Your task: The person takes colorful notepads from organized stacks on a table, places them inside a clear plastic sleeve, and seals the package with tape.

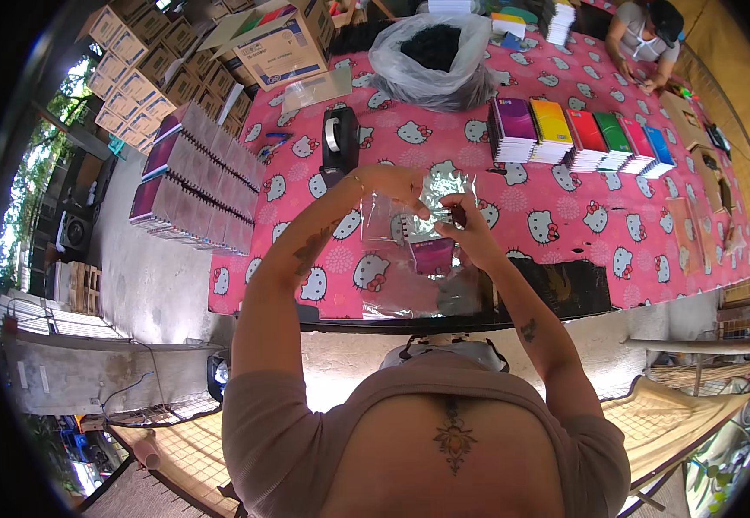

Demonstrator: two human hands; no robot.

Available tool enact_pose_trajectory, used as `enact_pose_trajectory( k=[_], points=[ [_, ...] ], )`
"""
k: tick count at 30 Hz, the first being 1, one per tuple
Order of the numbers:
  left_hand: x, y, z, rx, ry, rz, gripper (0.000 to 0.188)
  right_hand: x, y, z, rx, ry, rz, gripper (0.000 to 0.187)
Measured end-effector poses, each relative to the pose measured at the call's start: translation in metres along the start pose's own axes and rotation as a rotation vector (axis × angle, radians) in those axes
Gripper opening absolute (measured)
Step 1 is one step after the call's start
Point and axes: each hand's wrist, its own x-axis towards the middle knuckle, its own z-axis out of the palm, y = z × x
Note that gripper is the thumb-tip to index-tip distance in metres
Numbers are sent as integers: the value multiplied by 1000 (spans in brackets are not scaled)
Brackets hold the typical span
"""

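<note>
A small purple spiral notebook (431,256) lies on the table in front of me, with a sheet of clear plastic film (392,298) around and under it. Glare on the film hides part of the notebook's upper end. My left hand (399,186) is closed, its fingers bent down on the film at that end. My right hand (471,231) pinches the film beside the notebook's right edge, thumb and fingers close together. Which layer of film each hand grips is hard to make out.
Notebook stacks (526,129) in several colours stand at the back right; tall stacks of spiral notebooks (198,186) are at the left. A black case (338,142), blue-handled pliers (278,135), a plastic bag (435,86) and a carton (284,52) sit farther back. A co-worker (647,39) is at the far right.
</note>
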Motion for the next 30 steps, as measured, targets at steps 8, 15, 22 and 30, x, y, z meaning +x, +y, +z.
enact_pose_trajectory(
  k=[8, 15, 22, 30],
  points=[
    [-29, -37, 136, -1243, 690, 475, 72, -22, 47, -13, 151, 249, -102, 39],
    [-104, -2, 230, -864, 1569, 133, 66, -57, 78, 5, -1070, 188, -372, 22],
    [-267, -168, 311, -942, 1844, -1079, 57, -62, 68, -8, -947, 196, -299, 20],
    [-282, -261, 298, -646, 1417, -1814, 100, -50, 81, -31, -242, 177, 17, 29]
  ],
)
